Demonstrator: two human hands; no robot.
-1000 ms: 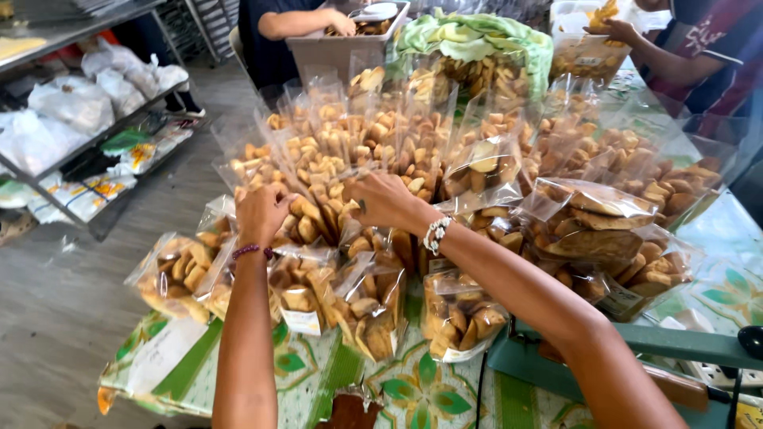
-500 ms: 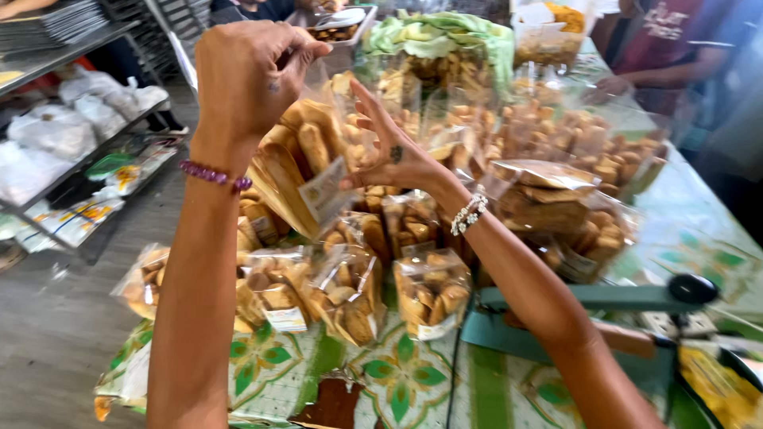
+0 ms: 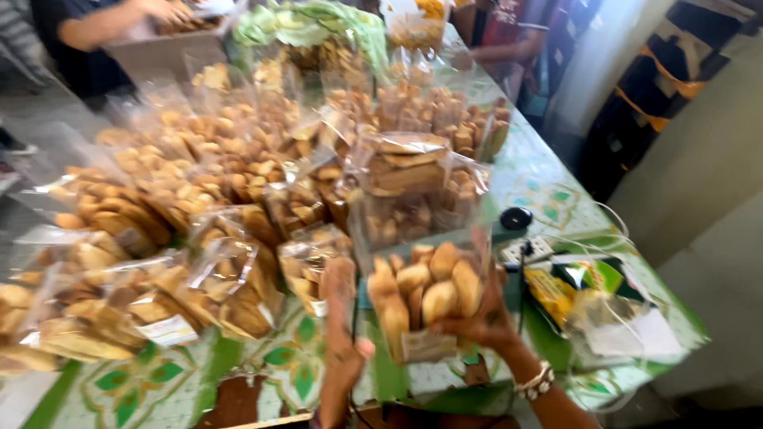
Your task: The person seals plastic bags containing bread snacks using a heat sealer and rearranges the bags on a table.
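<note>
A clear plastic bag of golden biscuits (image 3: 425,294) is held upright just above the table's near edge. My right hand (image 3: 486,316), with a beaded bracelet at the wrist, cups the bag from the right and underneath. My left hand (image 3: 342,330) is against the bag's left side with its fingers pointing up; the picture is blurred there. The bag's open top stands up in front of a teal sealing machine (image 3: 509,238).
Many filled bags of biscuits (image 3: 199,214) cover the green-patterned tablecloth (image 3: 294,357) to the left and behind. To the right lie a black knob (image 3: 517,217), a white power strip (image 3: 537,248) with cables, and yellow-green packets (image 3: 576,286). Other people's arms (image 3: 111,24) work at the far end.
The bag, held high over the pile half a second ago, has come down and to the right, near the sealing machine. My view has swung right with it.
</note>
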